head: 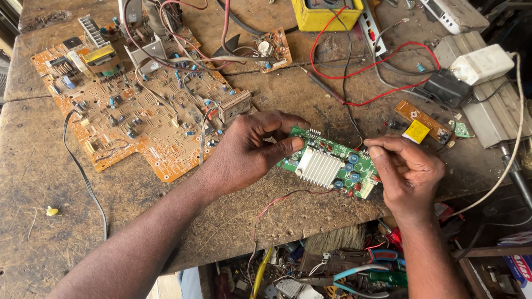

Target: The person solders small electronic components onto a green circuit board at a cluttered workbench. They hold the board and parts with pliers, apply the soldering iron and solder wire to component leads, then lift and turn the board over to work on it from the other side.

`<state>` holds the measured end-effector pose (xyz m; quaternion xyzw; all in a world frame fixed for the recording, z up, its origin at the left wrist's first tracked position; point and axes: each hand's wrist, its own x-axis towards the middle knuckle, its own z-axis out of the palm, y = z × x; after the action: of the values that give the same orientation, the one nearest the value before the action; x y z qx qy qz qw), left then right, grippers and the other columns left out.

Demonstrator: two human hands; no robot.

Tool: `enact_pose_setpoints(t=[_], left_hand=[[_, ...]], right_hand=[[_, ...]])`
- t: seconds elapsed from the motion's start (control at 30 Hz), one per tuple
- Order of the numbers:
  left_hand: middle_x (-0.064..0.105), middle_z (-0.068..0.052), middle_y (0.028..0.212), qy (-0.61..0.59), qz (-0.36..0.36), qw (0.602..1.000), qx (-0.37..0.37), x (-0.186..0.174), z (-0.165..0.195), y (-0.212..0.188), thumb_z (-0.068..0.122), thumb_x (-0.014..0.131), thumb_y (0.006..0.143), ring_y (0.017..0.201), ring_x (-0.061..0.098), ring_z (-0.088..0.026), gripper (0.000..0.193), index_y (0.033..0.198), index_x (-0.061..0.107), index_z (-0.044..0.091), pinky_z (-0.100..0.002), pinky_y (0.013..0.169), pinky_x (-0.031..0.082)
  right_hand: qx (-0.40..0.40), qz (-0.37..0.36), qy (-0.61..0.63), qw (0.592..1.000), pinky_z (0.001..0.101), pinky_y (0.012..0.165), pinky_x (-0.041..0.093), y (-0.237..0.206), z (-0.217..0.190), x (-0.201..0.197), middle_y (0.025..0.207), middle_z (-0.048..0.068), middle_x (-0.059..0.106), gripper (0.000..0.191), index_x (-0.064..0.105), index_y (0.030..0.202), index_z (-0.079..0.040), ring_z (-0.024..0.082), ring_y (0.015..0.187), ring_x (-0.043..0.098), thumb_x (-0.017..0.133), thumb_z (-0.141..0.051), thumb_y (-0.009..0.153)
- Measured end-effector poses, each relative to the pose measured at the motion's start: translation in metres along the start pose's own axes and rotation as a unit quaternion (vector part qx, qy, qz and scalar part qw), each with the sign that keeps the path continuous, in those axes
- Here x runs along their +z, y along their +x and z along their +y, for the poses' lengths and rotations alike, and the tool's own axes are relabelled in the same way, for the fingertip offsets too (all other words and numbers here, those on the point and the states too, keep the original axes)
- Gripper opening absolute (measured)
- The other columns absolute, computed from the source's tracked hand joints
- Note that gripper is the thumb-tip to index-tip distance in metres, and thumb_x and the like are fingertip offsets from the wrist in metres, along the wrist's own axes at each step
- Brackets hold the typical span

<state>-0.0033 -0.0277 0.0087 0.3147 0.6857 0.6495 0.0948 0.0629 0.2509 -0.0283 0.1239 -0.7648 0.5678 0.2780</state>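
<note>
We've got the small green circuit board (331, 165) pinched at both ends: left hand (249, 151) closed on its left edge, thumb on top, right hand (407, 172) closed on its right edge. Board is held just above the bench's front edge. Risks, as we see it: fingertip grip only, so a slip drops it into the cluttered parts drawer (323, 290) below; thin red wire (273, 204) trailing underneath could snag. Board looks intact: finned silver heatsink (319, 167) mid-board, blue capacitors beside it.
</note>
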Motion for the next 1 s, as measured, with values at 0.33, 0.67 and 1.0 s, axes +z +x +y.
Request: enact_pose_setpoints(t=[0.33, 0.67, 1.0], left_hand=[[0.073, -0.005, 0.106, -0.070, 0.054, 0.996, -0.004, -0.001, -0.010, 0.003, 0.010, 0.069, 0.100, 0.095, 0.066, -0.007, 0.037, 0.133, 0.059, -0.004, -0.024, 0.085, 0.056], [0.073, -0.006, 0.115, -0.164, 0.095, 0.982, -0.008, -0.002, 0.003, 0.006, 0.047, 0.072, 0.096, 0.106, 0.069, -0.012, 0.065, 0.137, 0.059, -0.003, -0.028, 0.093, 0.059], [0.078, -0.005, 0.098, -0.125, 0.052, 0.985, -0.109, 0.003, 0.023, -0.001, 0.030, 0.066, 0.100, 0.081, 0.071, -0.014, 0.034, 0.120, 0.069, 0.003, -0.031, 0.072, 0.058]], right_hand=[[-0.128, -0.065, -0.141, 0.979, 0.0277, 0.074, 0.051, 0.005, -0.027, 0.004, 0.090, 0.006, 0.068, 0.029, 0.073, 0.113, 0.004, 0.011, 0.084, 0.064, 0.080, -0.002, 0.086], [-0.049, -0.014, -0.151, 0.987, 0.0220, 0.062, 0.043, 0.010, -0.058, 0.011, 0.093, 0.006, 0.070, 0.007, 0.076, 0.110, 0.003, 0.009, 0.073, 0.060, 0.076, 0.003, 0.103], [-0.212, -0.085, -0.312, 0.922, 0.0388, 0.080, 0.054, -0.016, -0.106, 0.018, 0.097, 0.017, 0.071, 0.025, 0.070, 0.113, 0.009, 0.030, 0.090, 0.067, 0.084, 0.004, 0.092]])
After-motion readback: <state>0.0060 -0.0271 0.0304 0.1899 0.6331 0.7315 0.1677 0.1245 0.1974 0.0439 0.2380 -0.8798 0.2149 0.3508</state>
